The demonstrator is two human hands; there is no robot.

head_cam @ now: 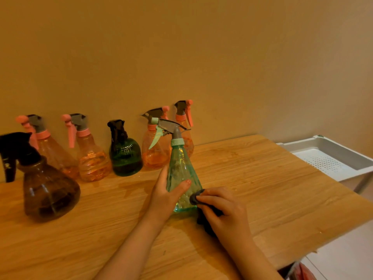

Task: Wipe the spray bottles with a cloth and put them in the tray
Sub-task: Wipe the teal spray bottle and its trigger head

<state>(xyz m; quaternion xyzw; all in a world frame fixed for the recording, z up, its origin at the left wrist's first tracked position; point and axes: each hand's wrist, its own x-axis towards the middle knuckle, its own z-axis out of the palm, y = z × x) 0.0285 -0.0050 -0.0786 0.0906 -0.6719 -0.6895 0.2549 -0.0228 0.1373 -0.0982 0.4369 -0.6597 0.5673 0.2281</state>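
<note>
A teal cone-shaped spray bottle (pixel 180 168) with a grey and mint trigger head stands upright on the wooden table (pixel 262 188). My left hand (pixel 164 196) grips its lower body from the left, thumb across the front. My right hand (pixel 224 211) holds a dark cloth (pixel 195 198) bunched in its fingers and presses it against the bottle's lower right side. The white perforated tray (pixel 327 156) sits past the table's right edge with nothing seen in it.
Along the wall stand several orange spray bottles (pixel 92 160) with pink triggers and a dark green round bottle (pixel 125 156). A brown bottle (pixel 48 188) with a black trigger stands at the near left. The table's right edge drops off beside the tray.
</note>
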